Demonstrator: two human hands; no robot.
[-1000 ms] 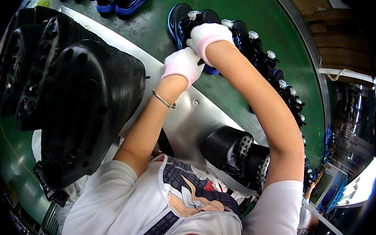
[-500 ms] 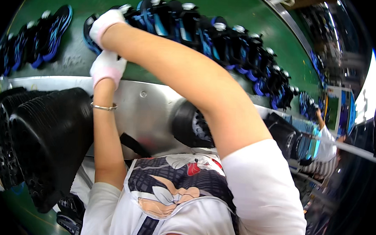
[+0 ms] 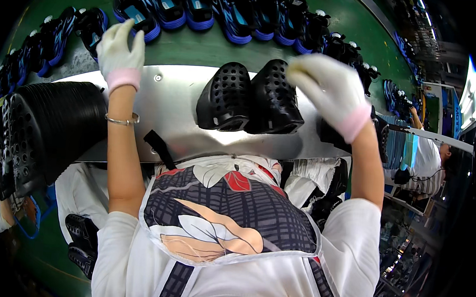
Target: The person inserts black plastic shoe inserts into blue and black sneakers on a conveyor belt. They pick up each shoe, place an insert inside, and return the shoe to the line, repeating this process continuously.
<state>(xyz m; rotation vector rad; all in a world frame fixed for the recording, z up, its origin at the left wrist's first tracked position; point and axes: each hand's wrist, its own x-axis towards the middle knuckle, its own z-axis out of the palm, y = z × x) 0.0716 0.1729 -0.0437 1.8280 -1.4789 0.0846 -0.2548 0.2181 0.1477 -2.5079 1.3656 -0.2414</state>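
The left hand (image 3: pixel 122 51) is gloved, its fingers wide and the thumb parted from the forefinger; no object is seen in its grasp. It hangs over the far edge of the metal ledge (image 3: pixel 176 97), fingertips overlapping a black-and-blue shoe (image 3: pixel 140 15) beyond that edge. Contact cannot be determined from this view.

The right hand (image 3: pixel 330 91) is gloved and blurred, over the right part of the ledge. Its fingertips reach the upper right side of the right perforated shell (image 3: pixel 274 99). Whether they grip it cannot be told.

That shell and the left perforated shell (image 3: pixel 224 96) stand side by side on the middle of the ledge. A stack of black shells (image 3: pixel 56 125) occupies the ledge's left end. Past its far edge, shoes line a green surface (image 3: pixel 184 51).

In the inspector's judgement, the step in hand is handling the shells and shoes at the ledge. The next move appears to call for a secure right-hand hold on the shell's rim, with the neighbouring shell left undisturbed.
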